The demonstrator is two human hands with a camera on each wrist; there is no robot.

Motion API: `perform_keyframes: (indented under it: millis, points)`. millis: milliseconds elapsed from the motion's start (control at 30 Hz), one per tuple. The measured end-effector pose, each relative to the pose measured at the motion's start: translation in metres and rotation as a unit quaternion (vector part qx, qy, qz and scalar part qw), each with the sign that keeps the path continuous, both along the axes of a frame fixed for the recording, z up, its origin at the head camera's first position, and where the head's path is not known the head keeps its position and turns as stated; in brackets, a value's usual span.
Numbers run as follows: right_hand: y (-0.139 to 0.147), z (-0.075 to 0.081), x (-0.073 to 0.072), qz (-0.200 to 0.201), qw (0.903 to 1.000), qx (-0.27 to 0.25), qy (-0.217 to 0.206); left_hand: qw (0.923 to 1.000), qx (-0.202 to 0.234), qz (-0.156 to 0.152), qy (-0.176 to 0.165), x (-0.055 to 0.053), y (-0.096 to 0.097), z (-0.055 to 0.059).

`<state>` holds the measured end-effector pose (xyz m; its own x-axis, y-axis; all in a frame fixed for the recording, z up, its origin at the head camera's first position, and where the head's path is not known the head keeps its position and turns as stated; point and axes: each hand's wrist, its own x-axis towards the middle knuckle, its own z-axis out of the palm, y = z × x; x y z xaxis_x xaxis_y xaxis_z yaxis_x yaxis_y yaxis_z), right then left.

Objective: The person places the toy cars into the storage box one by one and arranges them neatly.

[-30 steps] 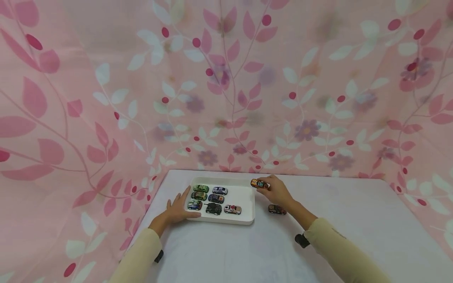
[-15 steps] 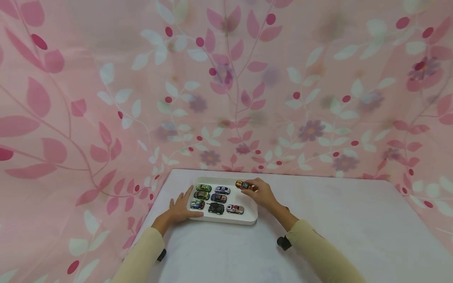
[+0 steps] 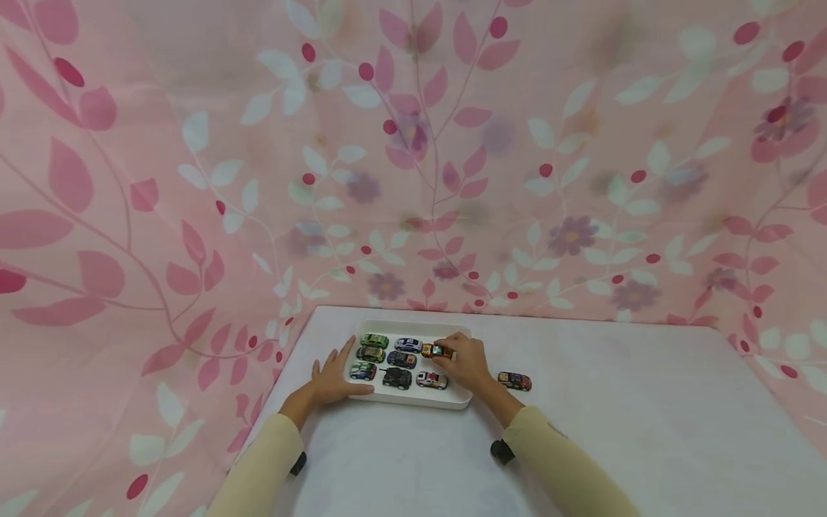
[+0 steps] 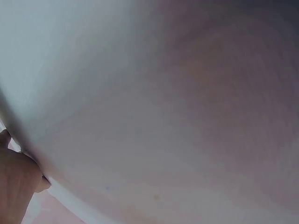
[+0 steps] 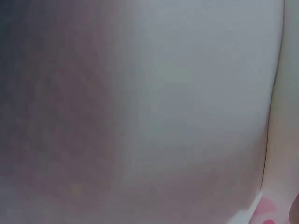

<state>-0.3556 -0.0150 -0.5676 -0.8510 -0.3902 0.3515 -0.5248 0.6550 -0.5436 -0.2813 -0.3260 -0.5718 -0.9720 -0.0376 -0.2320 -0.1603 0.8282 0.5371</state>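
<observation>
In the head view, my right hand [image 3: 470,362] pinches an orange and yellow toy car [image 3: 434,350] over the right part of a white tray [image 3: 413,402]. The car is partly covered by the fingers. My left hand [image 3: 332,380] rests at the tray's left end, thumb along the front rim and fingers spread up the side. Inside the tray sit several toy cars, among them a green one [image 3: 375,341], a white and purple one [image 3: 408,345] and a white and red one [image 3: 431,380]. A black toy tank [image 3: 397,378] stands near the front wall.
Right of the tray, a dark red-and-black toy car [image 3: 515,380] lies on the white tabletop [image 3: 614,416]. Pink floral cloth [image 3: 581,179] hangs behind and beside the table. Both wrist views show mostly blurred pale surface.
My right hand has carried the orange car leftward from beyond the tray's right edge to over its inside, lower and beside the other cars. The left hand stays at the tray's end.
</observation>
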Motion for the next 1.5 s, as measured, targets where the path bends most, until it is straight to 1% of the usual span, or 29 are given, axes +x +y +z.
perform_keyframes:
  millis: [133,233,433,667,833,967,1100,1200,1333,1500]
  points:
    - [-0.0018,0.0015,-0.0003,-0.008,0.9993,0.031,-0.019,1.0000,-0.002,-0.004,0.007,-0.0023,-0.0014,0.0009]
    - [-0.0030,0.0021,-0.0021,-0.007,0.9985,0.050,-0.023,0.9999,-0.008,-0.008,0.008,-0.0029,-0.0020,0.0018]
    - [-0.0019,0.0017,-0.0010,0.002,0.9974,0.059,-0.042,0.9999,-0.005,-0.013,0.007,-0.0011,-0.0004,0.0024]
    - [-0.0003,-0.0026,0.0008,0.004,0.9937,0.103,-0.042,0.9998,-0.005,-0.018,0.001,0.0000,0.0013,0.0015]
    - [-0.0006,-0.0005,0.0012,0.009,0.9931,0.106,-0.049,0.9998,0.000,-0.018,0.008,-0.0004,0.0020,0.0032]
    - [-0.0016,0.0016,0.0015,0.015,0.9918,0.116,-0.052,0.9998,-0.003,-0.017,0.007,-0.0003,0.0018,0.0031]
    - [-0.0013,0.0013,0.0019,0.010,0.9908,0.121,-0.059,0.9999,-0.002,-0.017,0.002,-0.0003,0.0023,0.0011]
    - [-0.0009,0.0010,0.0022,0.005,0.9912,0.115,-0.066,0.9998,0.000,-0.019,0.000,-0.0005,0.0031,0.0002]
    - [-0.0016,0.0007,0.0008,0.008,0.9929,0.103,-0.058,0.9999,-0.002,-0.017,0.000,-0.0017,0.0025,0.0006]
    - [-0.0027,-0.0014,-0.0009,0.005,0.9928,0.108,-0.052,0.9999,-0.004,-0.015,0.005,-0.0029,0.0011,0.0008]
